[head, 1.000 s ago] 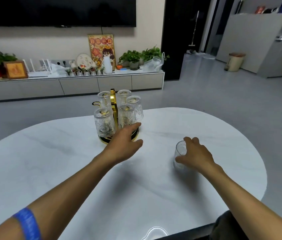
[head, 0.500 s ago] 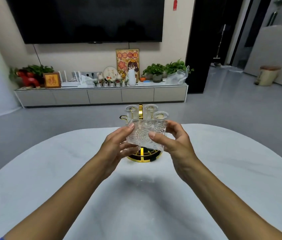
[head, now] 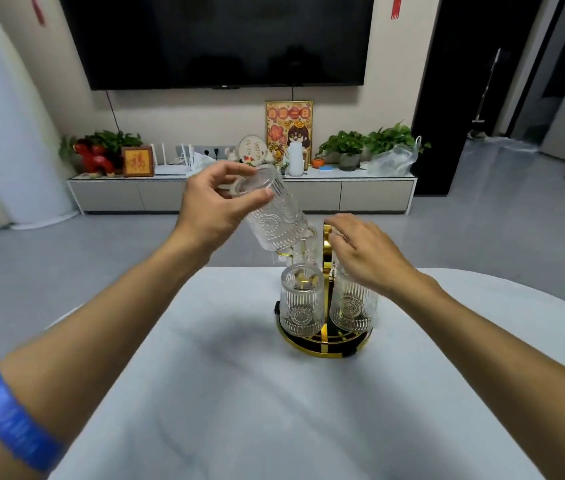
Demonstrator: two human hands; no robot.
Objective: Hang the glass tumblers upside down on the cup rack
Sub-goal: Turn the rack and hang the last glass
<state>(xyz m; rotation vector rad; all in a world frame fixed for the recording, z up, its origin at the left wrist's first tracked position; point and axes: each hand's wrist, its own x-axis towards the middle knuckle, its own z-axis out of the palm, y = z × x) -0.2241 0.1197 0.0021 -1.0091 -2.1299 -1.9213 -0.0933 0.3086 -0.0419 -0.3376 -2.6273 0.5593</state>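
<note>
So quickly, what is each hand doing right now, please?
Left hand: closed on a glass tumbler, held by its base, tilted over the cup rack.
Right hand: open, holding nothing, fingers at the rack's gold post.

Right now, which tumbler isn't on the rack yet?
The tilted tumbler in the left hand, held by its base above the rack. The others hang upside down on it.

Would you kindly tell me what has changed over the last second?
The right hand lifted the tumbler off the table, passed it to the left hand and let go; it now touches the rack's handle. The left hand tilts the tumbler mouth-down over the rack. The hung tumblers stayed.
</note>
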